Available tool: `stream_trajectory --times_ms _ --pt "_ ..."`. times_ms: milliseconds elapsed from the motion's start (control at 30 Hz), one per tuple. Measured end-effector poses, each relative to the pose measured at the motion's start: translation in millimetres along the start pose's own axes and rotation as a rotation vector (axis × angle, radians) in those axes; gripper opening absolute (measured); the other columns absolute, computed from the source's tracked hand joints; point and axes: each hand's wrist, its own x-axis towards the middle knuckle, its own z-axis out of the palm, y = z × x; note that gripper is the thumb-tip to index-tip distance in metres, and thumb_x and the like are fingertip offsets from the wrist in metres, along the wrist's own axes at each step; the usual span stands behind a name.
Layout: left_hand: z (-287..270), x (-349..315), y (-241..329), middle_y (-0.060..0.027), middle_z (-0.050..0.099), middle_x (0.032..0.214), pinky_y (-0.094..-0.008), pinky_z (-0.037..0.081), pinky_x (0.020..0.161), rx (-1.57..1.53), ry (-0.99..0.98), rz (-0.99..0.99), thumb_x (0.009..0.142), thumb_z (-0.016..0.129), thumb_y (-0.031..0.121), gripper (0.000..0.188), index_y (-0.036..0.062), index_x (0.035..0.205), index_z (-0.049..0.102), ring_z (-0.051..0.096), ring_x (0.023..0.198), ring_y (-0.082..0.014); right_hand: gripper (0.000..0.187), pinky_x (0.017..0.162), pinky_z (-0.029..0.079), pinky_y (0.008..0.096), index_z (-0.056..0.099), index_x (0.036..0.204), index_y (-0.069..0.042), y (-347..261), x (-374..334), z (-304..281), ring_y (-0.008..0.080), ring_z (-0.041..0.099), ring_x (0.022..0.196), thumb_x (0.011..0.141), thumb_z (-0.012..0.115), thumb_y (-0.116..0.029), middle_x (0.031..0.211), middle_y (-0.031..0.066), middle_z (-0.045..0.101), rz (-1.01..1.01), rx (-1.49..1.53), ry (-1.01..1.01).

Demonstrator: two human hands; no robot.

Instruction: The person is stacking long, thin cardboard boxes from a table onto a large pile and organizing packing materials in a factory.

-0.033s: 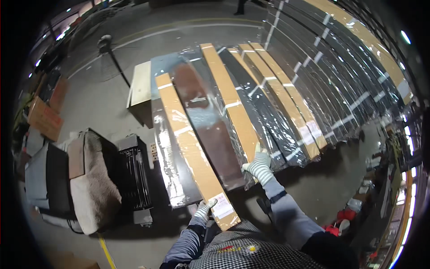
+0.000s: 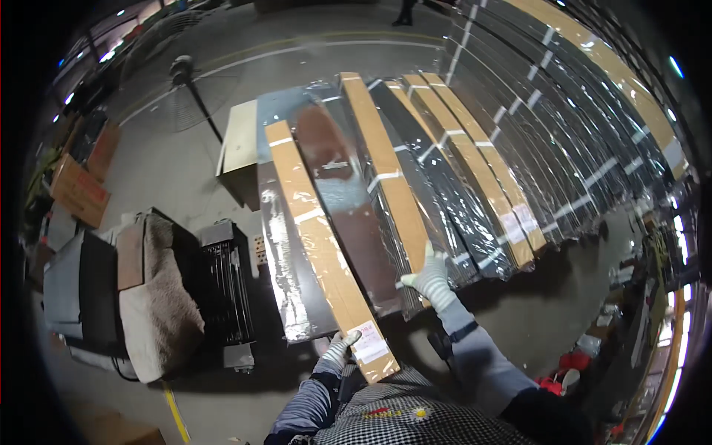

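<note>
Long cardboard strips and dark panels in clear film lie slanting on a low surface before me. My left hand [image 2: 340,348], in a striped glove, is closed on the near end of a long, flat cardboard box [image 2: 315,248] with a white label. Further right, my gloved right hand [image 2: 432,283] grips the near end of a film-wrapped package with a cardboard edge [image 2: 387,174]; its thumb is on the left side and its fingers reach over the top. Between these two lies a reddish-brown panel [image 2: 363,245] under film. The undersides of both held ends are hidden.
More wrapped cardboard-edged packages [image 2: 478,174] lie to the right, beside a tall row of dark wrapped panels [image 2: 549,111]. A pedestal fan [image 2: 182,70] stands far left. Nearer left is a cart-like stack with a fleecy cover [image 2: 159,319]. Cartons [image 2: 78,189] lie at the left edge.
The scene sits slightly further right in the picture. Both hands keep their hold on the same packages.
</note>
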Motion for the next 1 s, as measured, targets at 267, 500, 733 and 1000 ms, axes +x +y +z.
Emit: stream_trajectory --times_ms 267,500,733,1000 --pt "-3 -27 -10 -0.0111 0.058 0.135 -0.0426 0.045 0.104 0.45 -0.137 -0.105 0.073 0.087 0.035 0.084 0.0041 0.14 0.048 0.051 0.129 -0.0247 0.047 0.092 0.048 0.028 0.063 0.124 -0.002 140 -91 134 0.0176 0.061 0.104 0.089 0.063 -0.034 0.111 0.01 0.07 0.202 1.515 -0.898" --pt "25 5 22 -0.0099 0.064 0.127 -0.0445 0.042 0.1 0.165 0.157 -0.22 0.076 0.083 0.044 0.067 0.01 0.129 0.06 0.054 0.121 -0.0254 0.109 0.104 0.04 0.0512 0.028 0.148 0.001 22 -89 114 0.039 0.048 0.124 0.063 0.082 -0.042 0.138 0.0235 0.046 -0.393 -0.085 0.096" --pt "36 18 -4 -0.0084 0.069 0.117 -0.0394 0.053 0.09 0.184 -0.133 -0.239 0.084 0.078 0.03 0.05 0.0086 0.126 0.062 0.066 0.101 -0.0217 0.126 0.099 0.042 0.0487 0.019 0.152 0.0 1 -42 104 0.0333 0.049 0.117 0.058 0.085 -0.052 0.125 0.0202 0.048 -0.127 -0.365 -0.01" --pt "-19 2 -20 -0.0126 0.057 0.132 -0.0396 0.052 0.091 -0.046 0.019 0.036 0.081 0.079 0.038 0.084 0.0115 0.148 0.036 0.06 0.116 -0.0221 0.127 0.099 0.04 0.0536 0.021 0.148 0.003 118 -97 120 0.0427 0.046 0.115 0.05 0.087 -0.044 0.124 0.0277 0.045 -0.577 -0.169 -0.069"
